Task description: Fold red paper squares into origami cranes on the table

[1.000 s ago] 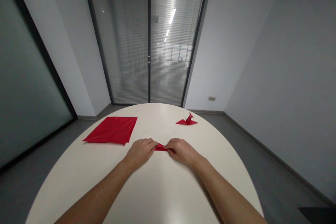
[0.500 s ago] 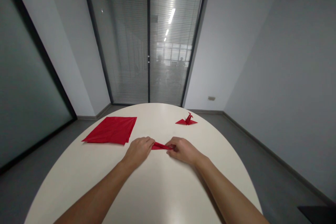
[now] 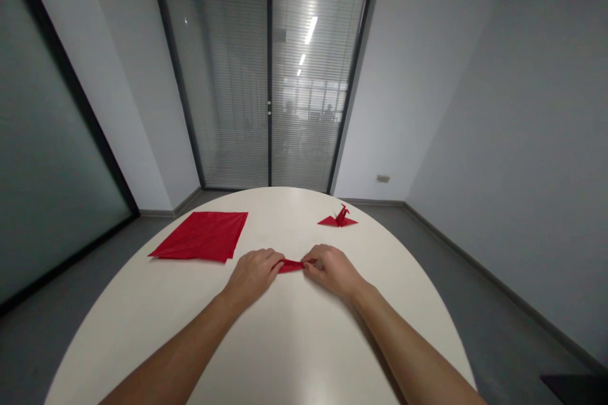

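Observation:
Between my hands, low over the white table (image 3: 266, 342), is a narrow folded piece of red paper (image 3: 291, 266). My left hand (image 3: 256, 271) is closed on its left end, fingers covering that part. The right end is pinched between the thumb and fingers of my right hand (image 3: 332, 267). Only the middle of the folded paper shows clearly. Beyond my right hand stands a red origami crane (image 3: 340, 218) with its wings spread. A stack of red paper sheets (image 3: 202, 237) lies flat to the far left of my left hand.
The round table's edge curves around at the back and both sides. Past it are a glass partition with blinds (image 3: 228, 76), a plain wall (image 3: 427, 76) and a wall socket (image 3: 382, 178). A dark object (image 3: 574, 387) shows at the lower right.
My right fingers have shifted slightly, closing into a tighter pinch on the folded paper's right end. Less of the paper shows between my hands. The crane and the stack have not moved.

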`<state>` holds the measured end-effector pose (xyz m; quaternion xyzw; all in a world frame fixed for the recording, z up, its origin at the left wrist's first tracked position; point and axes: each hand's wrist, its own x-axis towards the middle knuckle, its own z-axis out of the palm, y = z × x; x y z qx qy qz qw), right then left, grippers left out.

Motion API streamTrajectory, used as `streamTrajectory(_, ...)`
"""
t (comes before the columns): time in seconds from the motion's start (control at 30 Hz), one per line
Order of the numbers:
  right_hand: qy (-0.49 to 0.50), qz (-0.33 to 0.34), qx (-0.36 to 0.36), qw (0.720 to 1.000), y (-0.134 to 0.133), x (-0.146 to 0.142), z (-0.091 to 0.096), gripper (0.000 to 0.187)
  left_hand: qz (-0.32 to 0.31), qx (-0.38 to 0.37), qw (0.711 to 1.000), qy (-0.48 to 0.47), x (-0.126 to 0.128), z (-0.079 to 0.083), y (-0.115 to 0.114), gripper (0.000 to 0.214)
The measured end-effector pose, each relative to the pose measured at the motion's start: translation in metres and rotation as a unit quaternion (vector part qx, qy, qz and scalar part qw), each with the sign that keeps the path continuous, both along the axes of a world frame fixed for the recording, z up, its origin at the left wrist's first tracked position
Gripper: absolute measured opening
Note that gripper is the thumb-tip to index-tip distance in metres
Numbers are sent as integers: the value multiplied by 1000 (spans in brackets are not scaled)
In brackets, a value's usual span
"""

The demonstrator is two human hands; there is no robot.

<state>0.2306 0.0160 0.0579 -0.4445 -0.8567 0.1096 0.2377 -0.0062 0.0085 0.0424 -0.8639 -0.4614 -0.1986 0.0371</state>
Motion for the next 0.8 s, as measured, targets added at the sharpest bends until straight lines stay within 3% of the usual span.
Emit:
streamTrajectory(0.33, 23, 33, 5, 999, 3, 2, -1, 21, 9, 9, 999, -31, 1, 1, 0, 20)
streamTrajectory(0.43, 110, 1, -1, 994, 4, 2, -4, 19, 8, 16, 997, -77, 1, -1, -1, 22)
streamTrajectory(0.5, 195, -37, -21, 980, 6, 0, -7, 31, 18, 11, 991, -130, 0, -3, -1, 22)
streamTrajectory(0.63, 329, -34, -83, 940, 7, -8, -16, 50, 39, -16, 961, -274, 2, -4, 0, 22)
streamTrajectory(0.8, 390, 18, -165, 905, 3, -25, -19, 40, 9, -97, 893, -438, 11, -2, 2, 23)
